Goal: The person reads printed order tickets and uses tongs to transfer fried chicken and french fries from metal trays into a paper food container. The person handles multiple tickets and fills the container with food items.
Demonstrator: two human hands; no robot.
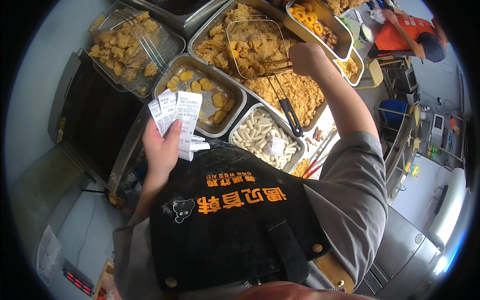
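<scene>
My left hand [163,144] holds several printed paper slips [187,116] fanned out, the thumb across them. My right hand [308,60] is closed around a thin brown utensil [279,69], chopsticks or tongs; the fist hides most of it. Its end reaches over a rectangular wire fry basket [258,28] with a black handle [290,116]. That basket rests on fried chicken in a large metal tray [258,92], and a few small yellow pieces [234,48] lie in it. Below the slips sits a metal pan [240,108] with yellow nuggets [196,87].
A wire basket of fried chicken [123,45] stands at the upper left. Nearer me is a pan of white sticks [258,125] with a paper slip on top. Onion rings [303,13] fill part of another tray. A person in a red garment [399,33] works at upper right.
</scene>
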